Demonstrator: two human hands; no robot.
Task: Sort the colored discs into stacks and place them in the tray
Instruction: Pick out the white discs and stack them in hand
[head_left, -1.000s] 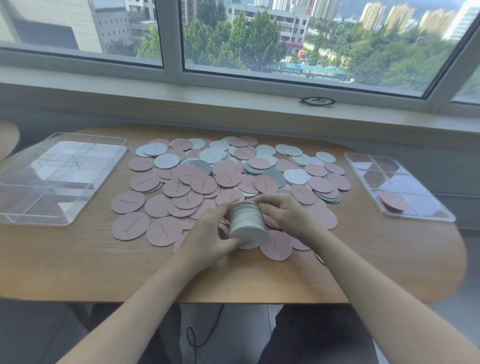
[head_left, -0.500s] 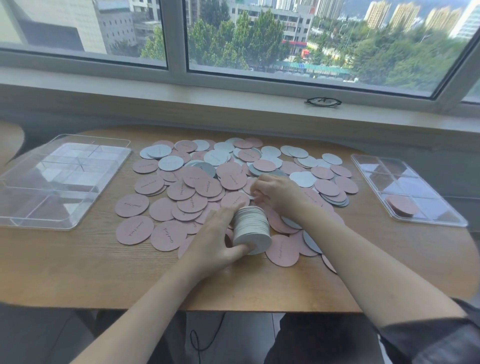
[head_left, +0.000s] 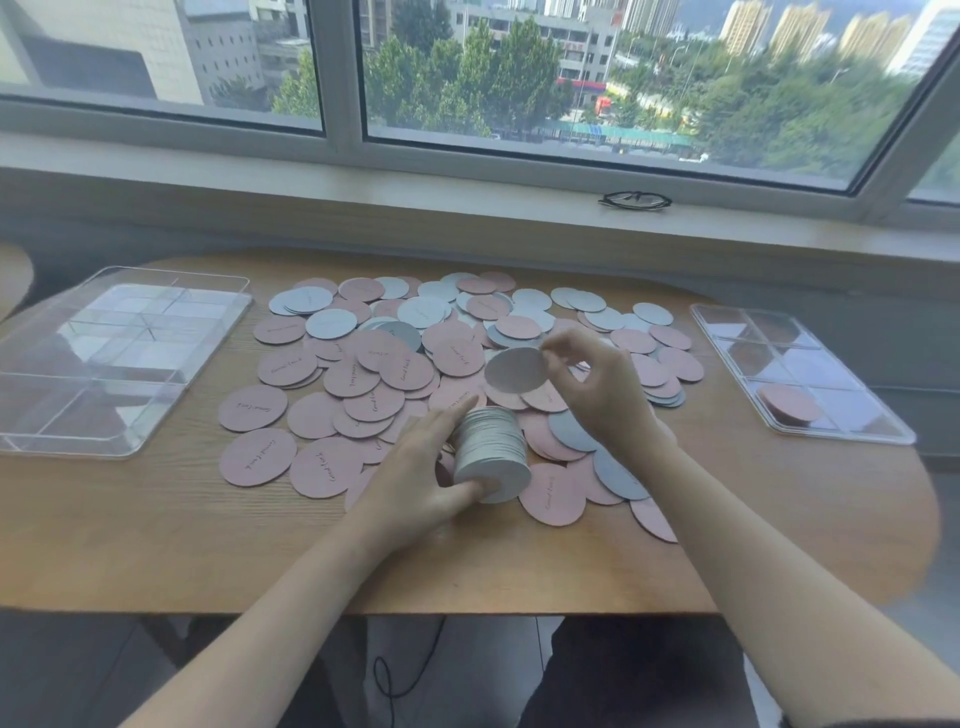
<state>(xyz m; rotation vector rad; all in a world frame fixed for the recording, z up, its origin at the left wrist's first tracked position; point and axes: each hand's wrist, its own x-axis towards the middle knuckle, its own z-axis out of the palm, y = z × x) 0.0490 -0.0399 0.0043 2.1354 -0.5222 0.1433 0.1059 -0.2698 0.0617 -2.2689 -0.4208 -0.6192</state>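
Pink and pale grey-blue discs (head_left: 395, 374) lie spread over the middle of the wooden table (head_left: 156, 519). My left hand (head_left: 421, 473) grips a thick stack of grey discs (head_left: 488, 452), tilted on its side just above the pile. My right hand (head_left: 597, 384) pinches a single grey disc (head_left: 515, 370), held up above and a little behind the stack. A clear divided tray (head_left: 852, 415) at the right holds a small stack of pink discs (head_left: 789, 405) in a near compartment.
A second clear divided tray (head_left: 104, 358), with nothing in it, sits at the table's left. Black glasses (head_left: 635, 200) rest on the windowsill behind. A second table's edge (head_left: 13, 280) shows at far left. Bare wood runs along the near edge.
My right hand left the stack, reached into the pile behind it, and has lifted one grey disc off the table. My left hand keeps hold of the grey stack.
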